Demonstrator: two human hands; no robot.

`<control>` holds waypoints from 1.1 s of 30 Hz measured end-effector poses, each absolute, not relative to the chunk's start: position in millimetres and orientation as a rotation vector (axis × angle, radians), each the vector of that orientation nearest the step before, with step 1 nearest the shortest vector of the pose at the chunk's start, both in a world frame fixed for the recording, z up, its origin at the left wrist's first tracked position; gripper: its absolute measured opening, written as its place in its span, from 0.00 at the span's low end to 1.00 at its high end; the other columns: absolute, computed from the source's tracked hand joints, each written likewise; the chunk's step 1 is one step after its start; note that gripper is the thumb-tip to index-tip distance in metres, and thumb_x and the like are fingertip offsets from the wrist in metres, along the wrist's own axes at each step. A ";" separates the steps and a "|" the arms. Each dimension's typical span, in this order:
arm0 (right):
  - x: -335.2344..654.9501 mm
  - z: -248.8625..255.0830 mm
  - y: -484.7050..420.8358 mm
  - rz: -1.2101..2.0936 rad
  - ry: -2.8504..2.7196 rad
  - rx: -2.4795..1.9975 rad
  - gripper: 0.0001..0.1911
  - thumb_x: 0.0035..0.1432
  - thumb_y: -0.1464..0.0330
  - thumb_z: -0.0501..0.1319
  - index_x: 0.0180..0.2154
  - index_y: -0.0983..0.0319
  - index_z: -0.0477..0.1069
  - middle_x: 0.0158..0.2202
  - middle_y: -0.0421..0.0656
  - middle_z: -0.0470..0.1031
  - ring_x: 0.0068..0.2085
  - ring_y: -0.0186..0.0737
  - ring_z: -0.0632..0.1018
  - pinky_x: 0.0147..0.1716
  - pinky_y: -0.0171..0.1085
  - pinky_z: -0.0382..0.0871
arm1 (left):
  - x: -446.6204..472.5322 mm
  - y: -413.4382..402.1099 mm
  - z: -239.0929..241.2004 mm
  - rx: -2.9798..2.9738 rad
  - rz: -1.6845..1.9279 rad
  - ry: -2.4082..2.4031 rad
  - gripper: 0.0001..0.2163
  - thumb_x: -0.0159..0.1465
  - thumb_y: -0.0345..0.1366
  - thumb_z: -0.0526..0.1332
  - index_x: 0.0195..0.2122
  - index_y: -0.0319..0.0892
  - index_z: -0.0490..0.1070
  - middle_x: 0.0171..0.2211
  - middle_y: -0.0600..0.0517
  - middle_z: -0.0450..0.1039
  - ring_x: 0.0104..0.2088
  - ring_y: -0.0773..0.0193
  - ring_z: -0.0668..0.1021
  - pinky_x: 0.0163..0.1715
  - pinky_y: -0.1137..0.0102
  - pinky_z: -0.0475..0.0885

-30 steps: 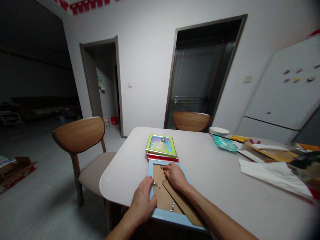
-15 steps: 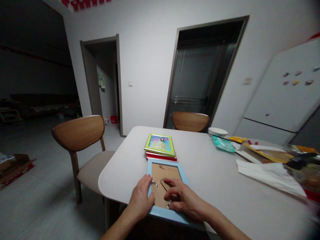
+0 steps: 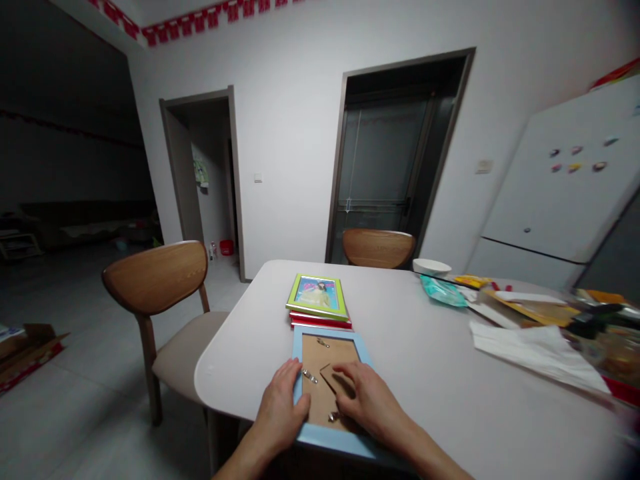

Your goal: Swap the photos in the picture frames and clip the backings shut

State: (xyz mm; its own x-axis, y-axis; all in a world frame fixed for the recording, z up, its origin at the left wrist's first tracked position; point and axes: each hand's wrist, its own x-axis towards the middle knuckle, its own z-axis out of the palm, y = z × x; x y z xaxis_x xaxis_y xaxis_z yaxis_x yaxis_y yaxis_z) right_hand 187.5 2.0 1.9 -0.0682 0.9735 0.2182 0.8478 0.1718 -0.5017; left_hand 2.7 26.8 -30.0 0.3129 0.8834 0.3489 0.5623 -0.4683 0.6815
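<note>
A light blue picture frame (image 3: 298,348) lies face down near the table's front edge, its brown backing board (image 3: 320,360) and small metal clips showing. My left hand (image 3: 280,413) rests flat on the frame's left side, fingers stretched toward a clip. My right hand (image 3: 367,400) lies over the lower right of the backing and its stand flap, fingers curled down by a clip at the bottom edge. Just behind lies a green frame (image 3: 317,296) holding a colourful picture, stacked on a red frame (image 3: 320,322).
The white table (image 3: 415,353) carries a white bowl (image 3: 431,267), a teal packet (image 3: 442,291), paper (image 3: 537,347) and clutter at the right. Wooden chairs stand at the left (image 3: 157,280) and far side (image 3: 377,247). A white fridge (image 3: 555,193) is at the right.
My right hand has slid from the backing's top edge down to its lower right. My left hand stays on the frame's left side. The view has tilted a little.
</note>
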 end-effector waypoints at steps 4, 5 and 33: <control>187.1 16.9 5.1 0.291 -1.903 -1.741 0.22 0.38 0.72 0.53 0.40 0.64 0.68 0.39 0.47 0.70 0.43 0.42 0.68 0.45 0.37 0.58 | 7.2 26.8 -17.4 1.998 1.038 1.272 0.21 0.50 0.35 0.57 0.46 0.37 0.63 0.47 0.44 0.65 0.49 0.57 0.66 0.50 0.65 0.58; 184.9 22.2 5.3 0.268 -1.891 -1.738 0.22 0.39 0.72 0.53 0.40 0.64 0.68 0.39 0.46 0.70 0.43 0.42 0.68 0.45 0.38 0.59 | 9.4 27.3 -13.1 1.938 1.075 1.253 0.21 0.50 0.35 0.57 0.46 0.37 0.63 0.45 0.44 0.66 0.47 0.57 0.67 0.48 0.65 0.60; 228.1 21.0 3.0 1.181 -1.176 -1.594 0.23 0.45 0.67 0.48 0.46 0.66 0.61 0.29 0.45 0.74 0.27 0.39 0.75 0.26 0.36 0.67 | -59.5 33.5 -1.6 2.024 1.135 1.539 0.21 0.50 0.32 0.55 0.47 0.39 0.61 0.47 0.46 0.64 0.49 0.56 0.64 0.50 0.61 0.56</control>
State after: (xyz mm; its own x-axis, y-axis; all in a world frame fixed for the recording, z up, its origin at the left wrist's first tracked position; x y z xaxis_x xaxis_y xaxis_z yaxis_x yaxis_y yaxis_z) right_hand 228.1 3.0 21.0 0.1270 0.9687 -0.2131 0.2093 -0.2362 -0.9489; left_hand -59.5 33.5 -1.6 0.0866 0.9206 0.3809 0.6356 -0.3455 0.6904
